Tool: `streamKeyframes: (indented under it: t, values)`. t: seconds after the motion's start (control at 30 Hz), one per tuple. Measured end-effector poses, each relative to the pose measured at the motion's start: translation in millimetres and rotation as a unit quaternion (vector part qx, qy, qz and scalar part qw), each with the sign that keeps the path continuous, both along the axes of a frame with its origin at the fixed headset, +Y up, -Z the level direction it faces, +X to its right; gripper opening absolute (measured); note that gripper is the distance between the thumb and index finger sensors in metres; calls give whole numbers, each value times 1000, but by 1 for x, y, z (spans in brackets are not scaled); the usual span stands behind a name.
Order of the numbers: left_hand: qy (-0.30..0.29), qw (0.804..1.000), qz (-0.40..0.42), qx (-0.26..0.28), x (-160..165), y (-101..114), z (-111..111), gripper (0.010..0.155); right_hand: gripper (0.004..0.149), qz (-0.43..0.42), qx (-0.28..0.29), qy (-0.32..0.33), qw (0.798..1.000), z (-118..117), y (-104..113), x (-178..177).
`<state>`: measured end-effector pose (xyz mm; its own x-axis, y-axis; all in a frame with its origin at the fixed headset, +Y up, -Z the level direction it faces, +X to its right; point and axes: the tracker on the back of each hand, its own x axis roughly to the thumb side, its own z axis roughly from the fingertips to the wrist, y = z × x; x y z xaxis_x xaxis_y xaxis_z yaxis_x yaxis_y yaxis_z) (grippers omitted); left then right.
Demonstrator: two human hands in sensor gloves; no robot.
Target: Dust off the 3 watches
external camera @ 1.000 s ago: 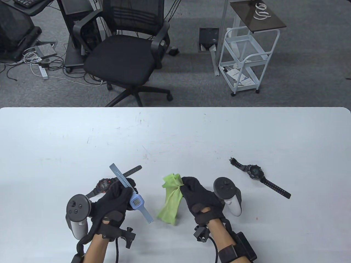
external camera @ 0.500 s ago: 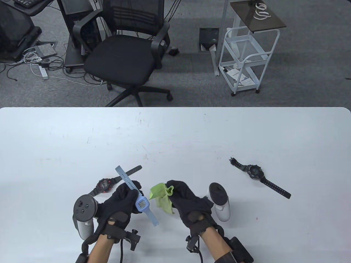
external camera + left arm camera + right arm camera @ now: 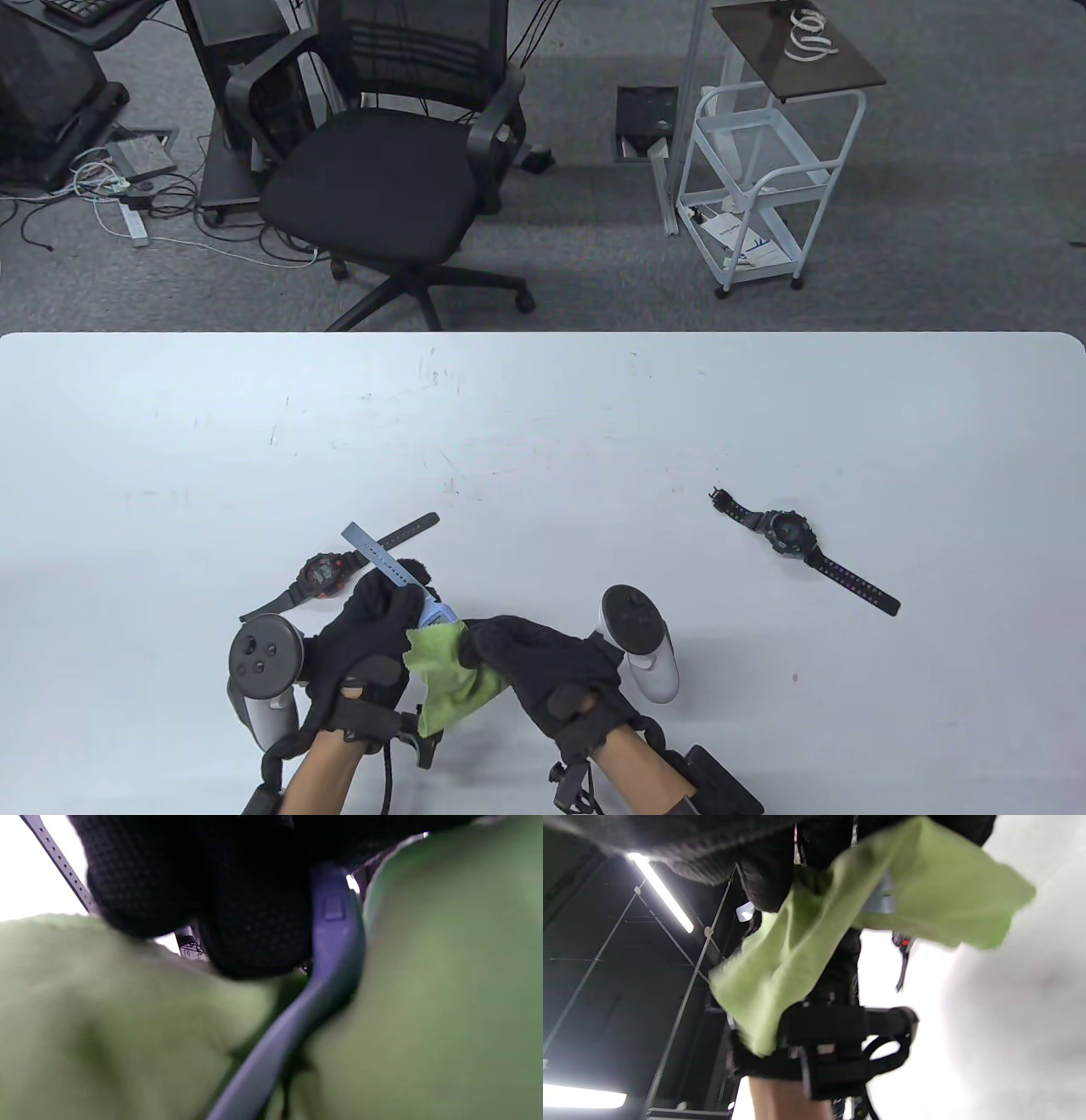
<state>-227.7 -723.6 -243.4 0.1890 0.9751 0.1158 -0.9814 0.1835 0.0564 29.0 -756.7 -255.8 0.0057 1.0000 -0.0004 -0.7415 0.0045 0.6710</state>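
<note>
No text, brand or number is legible in any view. The face of the blue watch [image 3: 434, 613], lower centre of the table view, is mostly covered by the green cloth [image 3: 443, 675]. The dials of the red-accented watch [image 3: 322, 574] and the black watch [image 3: 787, 533] are too small to read.

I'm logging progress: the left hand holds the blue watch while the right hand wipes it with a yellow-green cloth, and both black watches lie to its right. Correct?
Not quite. Only one black watch lies to the right; the red-faced black watch lies beside the left hand, as the table view shows.
</note>
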Motion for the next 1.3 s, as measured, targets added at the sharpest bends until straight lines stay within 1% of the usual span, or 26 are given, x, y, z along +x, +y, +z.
streamKeyframes:
  t: [0.1, 0.17, 0.23, 0.27, 0.33, 0.37, 0.5, 0.57, 0.67, 0.73, 0.9, 1.13, 1.3]
  values:
    - [-9, 1000, 4, 6, 7, -1, 2, 48, 45, 35, 19, -29, 999, 0, 2, 1]
    - [-17, 1000, 14, 11, 10, 0, 4, 48, 54, 52, 24, -35, 998, -2, 3, 3]
    - [-12, 1000, 1, 16, 10, 1, 4, 48, 59, 48, 27, -46, 997, -2, 5, 5]
    - [-12, 1000, 1, 17, 10, 0, 4, 48, 63, 52, 29, -39, 997, -3, 6, 6]
    - [-11, 1000, 2, 17, 11, 0, 4, 47, 75, 58, 38, -26, 997, -3, 7, 6]
    - [-10, 1000, -3, 21, 11, 0, 5, 47, 77, 61, 39, -16, 997, -4, 7, 5]
    - [-12, 1000, -13, 25, 12, 2, 6, 47, 74, 72, 45, 0, 996, -6, 9, 6]
    - [-13, 999, -16, 26, 12, 2, 5, 47, 71, 90, 57, 3, 994, -6, 12, 6]
    - [-18, 1000, -7, 21, 10, 0, 4, 47, 64, 115, 74, 10, 991, -4, 14, 3]
    - [-18, 1000, -4, 18, 9, 0, 3, 47, 60, 118, 75, 8, 990, -3, 13, 2]
    - [-21, 1000, -4, 20, 9, 1, 4, 48, 58, 105, 73, 16, 992, -3, 12, 2]
    - [-31, 999, -15, 23, 12, 0, 3, 48, 60, 99, 65, 16, 993, -6, 11, 6]
    - [-31, 999, -4, 19, 9, 0, 3, 48, 53, 107, 60, 26, 992, -6, 10, 5]
